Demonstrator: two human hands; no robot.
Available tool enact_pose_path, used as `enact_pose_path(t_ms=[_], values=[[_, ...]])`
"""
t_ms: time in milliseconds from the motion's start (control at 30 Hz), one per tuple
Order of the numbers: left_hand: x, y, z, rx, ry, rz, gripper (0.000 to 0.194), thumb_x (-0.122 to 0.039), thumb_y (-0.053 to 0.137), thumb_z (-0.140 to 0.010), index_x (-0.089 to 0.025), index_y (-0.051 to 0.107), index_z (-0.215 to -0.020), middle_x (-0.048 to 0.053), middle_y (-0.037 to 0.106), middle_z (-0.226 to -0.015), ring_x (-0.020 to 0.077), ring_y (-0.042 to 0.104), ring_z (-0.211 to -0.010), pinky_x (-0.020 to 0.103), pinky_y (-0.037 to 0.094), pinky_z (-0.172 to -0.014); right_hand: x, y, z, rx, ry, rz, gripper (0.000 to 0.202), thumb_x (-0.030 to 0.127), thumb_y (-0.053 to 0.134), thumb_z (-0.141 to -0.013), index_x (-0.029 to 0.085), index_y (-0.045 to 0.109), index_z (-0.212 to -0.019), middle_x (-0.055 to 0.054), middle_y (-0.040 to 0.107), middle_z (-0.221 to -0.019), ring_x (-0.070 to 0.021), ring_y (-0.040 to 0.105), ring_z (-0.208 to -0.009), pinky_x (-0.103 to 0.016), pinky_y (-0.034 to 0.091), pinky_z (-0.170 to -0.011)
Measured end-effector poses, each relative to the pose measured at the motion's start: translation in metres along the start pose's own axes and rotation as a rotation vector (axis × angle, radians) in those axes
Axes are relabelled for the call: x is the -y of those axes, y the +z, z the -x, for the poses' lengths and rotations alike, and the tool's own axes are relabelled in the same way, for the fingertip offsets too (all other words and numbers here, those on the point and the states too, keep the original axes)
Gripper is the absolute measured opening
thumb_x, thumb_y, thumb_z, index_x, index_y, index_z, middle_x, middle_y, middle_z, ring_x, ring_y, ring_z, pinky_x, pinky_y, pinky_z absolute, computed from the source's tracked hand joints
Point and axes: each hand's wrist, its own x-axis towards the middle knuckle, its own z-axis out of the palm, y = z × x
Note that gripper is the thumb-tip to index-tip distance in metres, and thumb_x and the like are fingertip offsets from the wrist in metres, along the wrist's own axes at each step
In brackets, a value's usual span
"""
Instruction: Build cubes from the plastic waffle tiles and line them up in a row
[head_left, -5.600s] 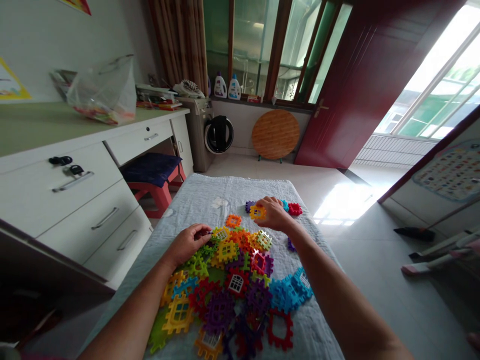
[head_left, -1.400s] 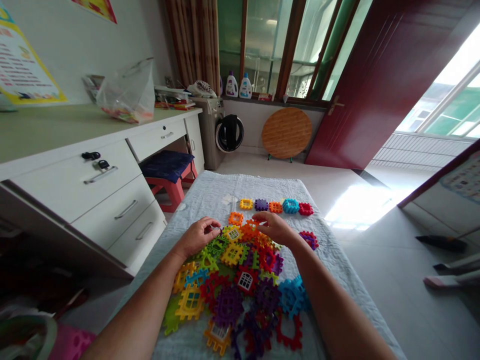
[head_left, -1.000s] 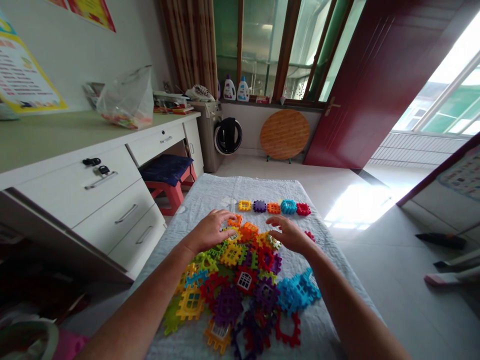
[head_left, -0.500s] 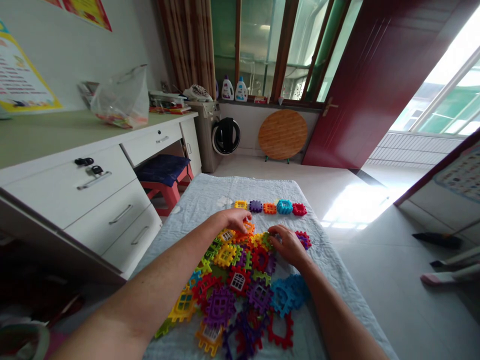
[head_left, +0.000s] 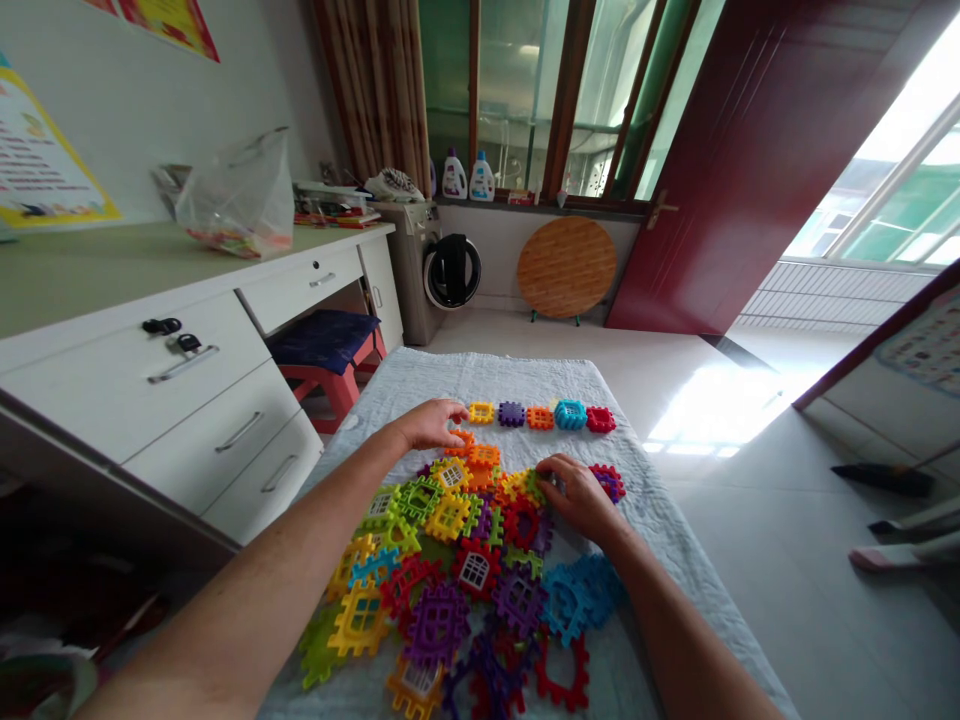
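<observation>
My left hand (head_left: 433, 424) is over the far left side of a heap of plastic interlocking blocks, thumb and fingers apart. Its thumb is close to an orange block (head_left: 460, 440); whether they touch I cannot tell. On the right, my right hand (head_left: 579, 492) has its fingers curled at a small green block (head_left: 534, 486), beside a yellow block (head_left: 514, 486). Between my forearms lie a red window block (head_left: 476, 567), a purple block (head_left: 438, 622) and blue blocks (head_left: 566, 598). Beyond my hands runs a row with a yellow block (head_left: 481, 412) at its left end and a red block (head_left: 600, 419) at its right.
A pale blue cloth (head_left: 525, 372) covers the low table. To the left stand a white desk (head_left: 225, 400) with drawers and a stool (head_left: 330, 345). Further back are a washing machine (head_left: 411, 270), a round wooden tabletop (head_left: 567, 268) and a red door (head_left: 720, 170).
My left hand has moved left and slightly away from me, uncovering orange blocks in the heap. My right hand stays at the green block. The row looks unchanged.
</observation>
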Motion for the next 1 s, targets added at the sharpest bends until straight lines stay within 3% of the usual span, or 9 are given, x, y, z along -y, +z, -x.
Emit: enact_pose_path(t_ms=[100, 167, 267, 367, 500, 700, 833, 1000], values=[[-0.007, 0.008, 0.001, 0.052, 0.038, -0.005, 0.052, -0.039, 0.073, -0.060, -0.018, 0.065, -0.107, 0.008, 0.065, -0.112, 0.0240, 0.057, -0.105, 0.029, 0.042, -0.089, -0.002, 0.000, 0.001, 0.000, -0.002, -0.004, 0.016, 0.017, 0.052, -0.082, 0.020, 0.063, -0.094, -0.005, 0.063, -0.091, -0.0185, 0.059, -0.086, -0.032, 0.046, -0.081], [-0.016, 0.015, -0.002, 0.115, 0.040, 0.002, 0.057, -0.044, 0.072, -0.061, -0.017, 0.063, -0.111, 0.009, 0.064, -0.113, 0.0234, 0.059, -0.101, 0.028, 0.043, -0.086, -0.002, 0.000, 0.001, 0.003, 0.001, -0.005, 0.016, 0.017, 0.052, -0.082, 0.019, 0.063, -0.094, -0.005, 0.062, -0.091, -0.0184, 0.058, -0.086, -0.032, 0.046, -0.081], [-0.027, 0.022, -0.010, 0.198, 0.011, -0.023, 0.056, -0.045, 0.070, -0.063, -0.016, 0.063, -0.110, 0.007, 0.067, -0.101, 0.0202, 0.062, -0.086, 0.026, 0.045, -0.074, -0.001, 0.000, 0.001, 0.006, -0.001, 0.001, 0.015, 0.017, 0.052, -0.083, 0.019, 0.062, -0.094, -0.006, 0.062, -0.090, -0.0184, 0.058, -0.086, -0.032, 0.045, -0.082], [-0.034, 0.026, -0.018, 0.230, 0.009, -0.061, 0.044, -0.039, 0.072, -0.059, -0.017, 0.067, -0.097, 0.002, 0.068, -0.087, 0.0189, 0.061, -0.078, 0.024, 0.043, -0.065, 0.001, 0.000, 0.001, 0.004, -0.004, 0.006, 0.015, 0.017, 0.052, -0.083, 0.018, 0.062, -0.094, -0.006, 0.063, -0.091, -0.0185, 0.058, -0.087, -0.032, 0.045, -0.082], [-0.038, 0.023, -0.021, 0.219, 0.030, -0.098, 0.038, -0.036, 0.072, -0.056, -0.018, 0.069, -0.089, 0.002, 0.066, -0.086, 0.0207, 0.060, -0.080, 0.026, 0.043, -0.069, 0.000, 0.000, 0.001, -0.004, -0.009, 0.000, 0.015, 0.016, 0.053, -0.082, 0.019, 0.062, -0.094, -0.006, 0.063, -0.091, -0.0185, 0.058, -0.087, -0.032, 0.045, -0.082], [-0.013, 0.009, -0.015, -0.021, -0.003, -0.171, 0.051, -0.031, 0.069, -0.056, -0.018, 0.063, -0.106, 0.008, 0.059, -0.106, 0.0267, 0.053, -0.102, 0.032, 0.040, -0.092, -0.001, 0.000, 0.002, -0.002, -0.016, -0.001, 0.015, 0.016, 0.053, -0.083, 0.019, 0.062, -0.094, -0.006, 0.062, -0.092, -0.0188, 0.058, -0.087, -0.032, 0.045, -0.082], [0.007, 0.012, -0.010, 0.024, -0.038, -0.172, 0.049, -0.025, 0.069, -0.051, -0.018, 0.064, -0.099, 0.006, 0.058, -0.101, 0.0247, 0.056, -0.094, 0.030, 0.045, -0.083, -0.001, 0.000, 0.002, -0.001, -0.017, -0.005, 0.015, 0.016, 0.052, -0.083, 0.019, 0.061, -0.095, -0.006, 0.062, -0.091, -0.0188, 0.058, -0.087, -0.032, 0.045, -0.082], [0.010, 0.020, -0.009, 0.095, -0.048, -0.161, 0.043, -0.023, 0.067, -0.052, -0.020, 0.064, -0.095, 0.003, 0.059, -0.095, 0.0202, 0.058, -0.084, 0.026, 0.046, -0.073, 0.000, 0.000, 0.002, -0.003, -0.015, -0.013, 0.016, 0.016, 0.053, -0.083, 0.019, 0.061, -0.096, -0.006, 0.062, -0.092, -0.0192, 0.058, -0.088, -0.032, 0.046, -0.083]])
